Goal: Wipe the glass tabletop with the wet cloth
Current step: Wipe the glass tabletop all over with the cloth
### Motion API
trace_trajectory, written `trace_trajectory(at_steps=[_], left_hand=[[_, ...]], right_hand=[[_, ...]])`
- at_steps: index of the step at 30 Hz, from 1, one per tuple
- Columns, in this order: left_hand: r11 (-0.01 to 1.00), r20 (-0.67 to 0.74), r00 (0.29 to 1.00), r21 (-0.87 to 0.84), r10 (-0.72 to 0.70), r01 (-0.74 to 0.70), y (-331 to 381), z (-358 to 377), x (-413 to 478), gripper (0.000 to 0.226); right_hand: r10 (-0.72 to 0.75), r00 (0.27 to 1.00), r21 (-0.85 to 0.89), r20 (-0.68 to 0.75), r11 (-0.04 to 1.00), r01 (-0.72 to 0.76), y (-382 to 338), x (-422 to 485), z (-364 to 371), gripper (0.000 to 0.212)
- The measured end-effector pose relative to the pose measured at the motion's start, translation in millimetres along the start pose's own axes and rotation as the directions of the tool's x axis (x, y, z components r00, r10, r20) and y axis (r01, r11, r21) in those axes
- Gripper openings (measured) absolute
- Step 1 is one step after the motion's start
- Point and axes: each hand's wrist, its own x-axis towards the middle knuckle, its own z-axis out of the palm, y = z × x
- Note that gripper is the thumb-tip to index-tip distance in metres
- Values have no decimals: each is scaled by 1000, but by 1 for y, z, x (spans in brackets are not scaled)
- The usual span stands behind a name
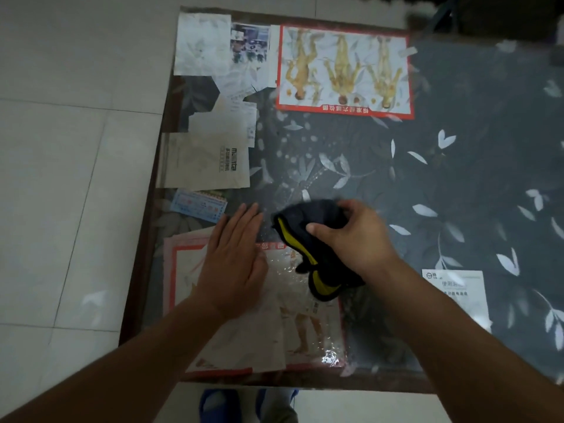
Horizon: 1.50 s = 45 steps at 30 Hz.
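Note:
The glass tabletop (457,166) covers a dark leaf-patterned sheet with papers and posters pressed under it. My right hand (354,236) grips a bunched dark cloth with yellow trim (308,239) near the table's front middle; the cloth hangs down onto the glass. My left hand (235,261) lies flat, palm down, fingers together, on the glass just left of the cloth, over a red-bordered poster (305,328). Water drops glisten on the glass below the cloth.
Under the glass lie a red-framed poster (345,68) at the back, envelopes and slips (207,160) along the left, and a white leaflet (457,294) at the right. Pale floor tiles (61,178) lie left of the table. Blue shoes (219,406) show at the front edge.

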Motion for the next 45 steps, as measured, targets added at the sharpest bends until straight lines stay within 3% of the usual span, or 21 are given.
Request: trace_trajectory(at_steps=[3, 6, 10, 12, 14, 17, 20, 24, 28, 33, 36, 39, 41, 43, 45], left_hand=[[1000, -8, 1000, 16, -25, 25, -1, -8, 3, 64], [997, -7, 999, 47, -53, 53, -7, -16, 14, 66], [996, -41, 997, 59, -70, 72, -16, -22, 39, 68], [996, -59, 997, 65, -57, 61, -20, -22, 51, 67], [997, -70, 997, 64, -43, 47, -24, -21, 58, 67], [997, -77, 997, 75, -6, 12, -33, -20, 59, 64], [990, -52, 998, 134, 44, -37, -41, -18, 57, 63], [974, -13, 997, 214, 72, -67, -44, -16, 56, 65], [972, -12, 997, 226, 72, -67, -43, -15, 57, 65], [972, -33, 996, 223, 88, -78, -45, -13, 57, 66], [973, -44, 995, 218, 93, -81, -48, -10, 58, 65], [972, -40, 994, 218, 99, -88, -49, -11, 57, 65], [970, -34, 995, 228, 97, -87, -48, -12, 57, 65], [970, -40, 995, 227, 94, -83, -48, -11, 57, 65], [971, -51, 994, 224, 92, -78, -49, -10, 57, 66]], right_hand=[[13, 1000, 181, 23, 983, -17, 1, 3, -15, 19], [35, 997, 272, -75, 962, -14, -5, 10, -40, 16], [-118, 936, 50, -332, 988, 143, -31, 23, -70, 25], [-234, 897, -85, -375, 972, 218, -45, 22, -69, 18], [-328, 907, -194, -263, 939, 284, -48, 18, -52, 18], [-371, 928, -290, 42, 884, 367, -43, 7, -21, 39], [-466, 884, -541, 42, 733, 412, -21, 16, -10, 54], [-398, 899, -684, 182, 605, 406, 2, 19, 14, 81], [-479, 865, -726, 150, 540, 425, 12, 33, 31, 75], [-375, 923, -680, -90, 700, 219, -31, 137, 3, 69], [-442, 896, -719, 41, 609, 334, -56, 161, 16, 66], [-593, 772, -712, 228, 439, 548, -36, 112, 35, 62], [-615, 718, -667, 326, 388, 635, -12, 82, 29, 59], [-592, 737, -670, 325, 406, 622, -5, 93, 12, 57], [-556, 811, -699, 182, 507, 505, -23, 130, 3, 59]])
